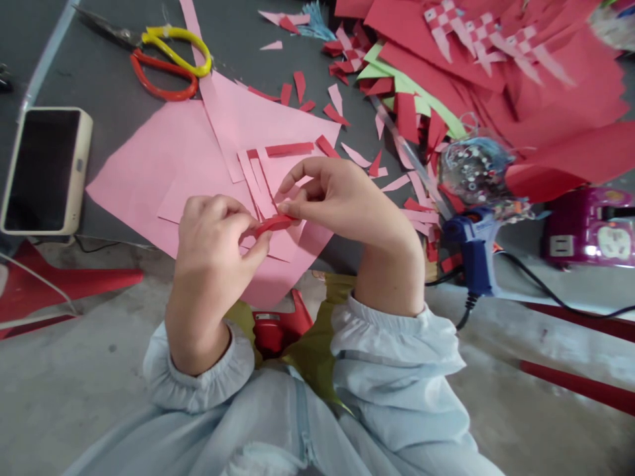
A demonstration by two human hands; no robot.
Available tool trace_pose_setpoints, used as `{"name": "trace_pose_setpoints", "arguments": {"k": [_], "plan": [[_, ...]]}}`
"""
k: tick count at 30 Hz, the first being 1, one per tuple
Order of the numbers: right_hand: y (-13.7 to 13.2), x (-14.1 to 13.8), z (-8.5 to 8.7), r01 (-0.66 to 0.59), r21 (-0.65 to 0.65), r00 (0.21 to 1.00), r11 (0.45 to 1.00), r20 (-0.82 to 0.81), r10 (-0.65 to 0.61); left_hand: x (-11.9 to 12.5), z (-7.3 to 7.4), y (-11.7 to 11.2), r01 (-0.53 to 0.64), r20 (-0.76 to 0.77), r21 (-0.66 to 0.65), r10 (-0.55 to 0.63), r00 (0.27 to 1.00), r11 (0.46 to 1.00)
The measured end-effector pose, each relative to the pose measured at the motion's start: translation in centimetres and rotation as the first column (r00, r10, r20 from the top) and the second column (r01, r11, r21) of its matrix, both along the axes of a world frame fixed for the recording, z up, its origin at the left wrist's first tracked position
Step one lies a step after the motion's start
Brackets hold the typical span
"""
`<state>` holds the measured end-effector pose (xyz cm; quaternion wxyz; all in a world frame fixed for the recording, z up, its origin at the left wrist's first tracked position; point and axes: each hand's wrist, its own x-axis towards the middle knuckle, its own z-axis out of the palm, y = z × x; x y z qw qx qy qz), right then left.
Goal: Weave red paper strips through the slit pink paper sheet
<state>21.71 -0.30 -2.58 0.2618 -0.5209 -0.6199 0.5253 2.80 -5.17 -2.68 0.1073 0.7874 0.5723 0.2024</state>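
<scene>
Between my two hands is a small red paper strip (274, 225), bent in a slight curve. My left hand (211, 244) pinches its left end between thumb and fingers. The thumb and fingertips of my right hand (332, 198) close on its other end. Beneath them, pink paper strips (255, 177) lie over larger pink paper sheets (149, 152). Another red strip (290, 149) rests flat on the pink paper just beyond my fingers.
Scissors (169, 63) with yellow and red handles lie at the upper left, above a phone-like device (44, 172). Paper scraps (397, 182) litter the table's middle. Red sheets (546, 112), a blue glue gun (473, 248) with its cable and a purple box (590, 228) are on the right.
</scene>
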Motion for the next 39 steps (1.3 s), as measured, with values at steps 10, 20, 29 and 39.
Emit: {"name": "trace_pose_setpoints", "arguments": {"k": [10,20,29,39], "plan": [[-0.02,-0.53,-0.13,0.032,0.055,0.998,0.998,0.045,-0.034,0.10,-0.31,0.12,-0.076,-0.031,0.017,0.077,0.997,0.997],[-0.09,-0.45,-0.08,0.038,0.095,0.999,0.995,0.021,-0.040,0.15,-0.05,0.02,-0.102,0.001,0.051,0.102,0.995,0.994],[-0.04,-0.36,-0.39,0.012,0.098,0.999,0.995,-0.046,-0.008,0.09,0.26,0.09,-0.117,0.016,0.026,0.116,0.993,0.993],[0.14,-0.93,-0.58,0.043,0.090,0.999,0.995,-0.023,-0.041,-0.35,0.19,0.14,-0.113,-0.006,0.033,0.113,0.994,0.993]]}}
